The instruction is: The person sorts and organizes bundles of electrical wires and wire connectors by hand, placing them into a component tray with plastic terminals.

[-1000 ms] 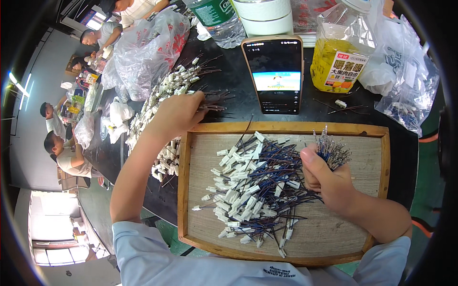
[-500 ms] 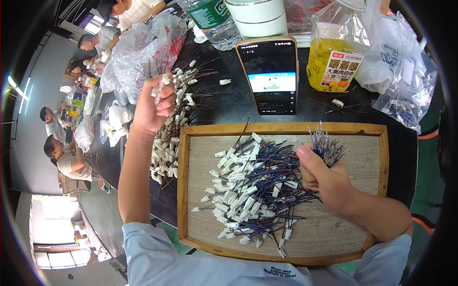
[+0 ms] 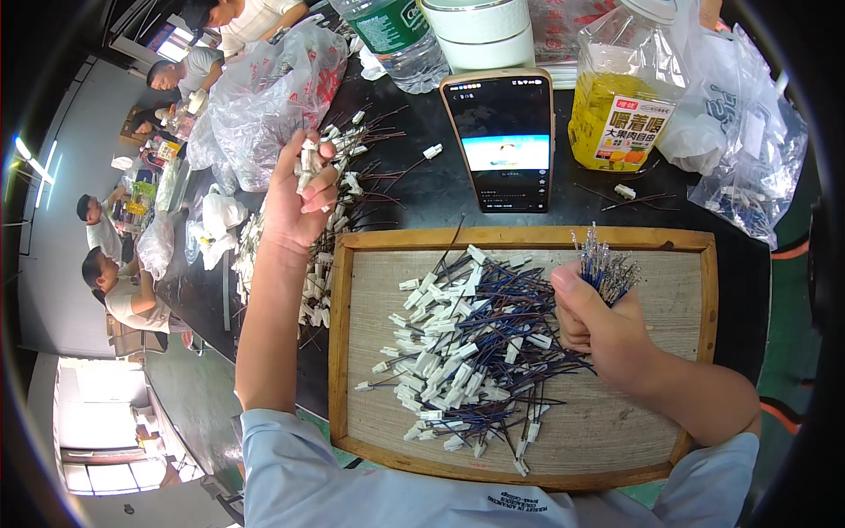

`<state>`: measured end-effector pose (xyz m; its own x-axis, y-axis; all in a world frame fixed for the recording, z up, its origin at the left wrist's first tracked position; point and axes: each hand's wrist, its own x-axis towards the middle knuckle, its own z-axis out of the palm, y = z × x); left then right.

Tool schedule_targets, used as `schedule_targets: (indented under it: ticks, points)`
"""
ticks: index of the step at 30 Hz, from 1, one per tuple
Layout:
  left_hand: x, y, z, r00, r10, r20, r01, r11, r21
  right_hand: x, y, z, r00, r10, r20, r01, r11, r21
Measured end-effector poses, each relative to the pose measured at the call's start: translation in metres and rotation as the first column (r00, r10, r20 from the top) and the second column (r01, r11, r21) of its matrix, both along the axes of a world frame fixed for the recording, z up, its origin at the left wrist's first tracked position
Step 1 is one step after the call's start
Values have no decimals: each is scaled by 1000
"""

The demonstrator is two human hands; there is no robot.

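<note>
My left hand (image 3: 302, 195) is raised over the table left of the tray, fingers curled around several white plastic connectors (image 3: 310, 164). Below and behind it spreads a pile of white connectors with dark wires (image 3: 319, 280). My right hand (image 3: 606, 327) is closed over the tray's right half, thumb uppermost, around a bundle of thin wires (image 3: 607, 273) whose metal-tipped ends stick up past the fist. Inside the wood-framed tray (image 3: 528, 236) lies a large heap of white connectors with blue and brown wires (image 3: 453, 352), just left of my right hand.
A phone (image 3: 502, 145) stands upright behind the tray. Around it are a water bottle (image 3: 396, 40), a white container (image 3: 480, 35) and a yellow drink bottle (image 3: 620, 97). Plastic bags (image 3: 264, 97) lie at both sides. Loose connectors (image 3: 432, 151) rest near the phone. Other people sit far left.
My left hand has shifted slightly right, its fingers looser around the connectors. A loose connector left of the phone has turned and moved a little. My right hand stays in place.
</note>
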<state>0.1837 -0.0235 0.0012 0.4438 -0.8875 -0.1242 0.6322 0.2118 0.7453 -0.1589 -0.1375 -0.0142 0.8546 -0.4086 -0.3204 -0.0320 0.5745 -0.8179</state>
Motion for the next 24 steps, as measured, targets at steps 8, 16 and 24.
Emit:
schedule_targets:
  ticks: [8,16,24]
  points:
    - [-1,0,9,986,-167,18,167,986,22,-1,-1,-1,1000,9,-11,-9,999,-53]
    - [-42,2,7,950,290,118,-311,916,254,0,-1,-1,1000,13,-4,-13,1000,-12]
    - [-46,-9,6,961,-128,244,33,932,361,2,-3,-4,998,39,-47,-36,997,65]
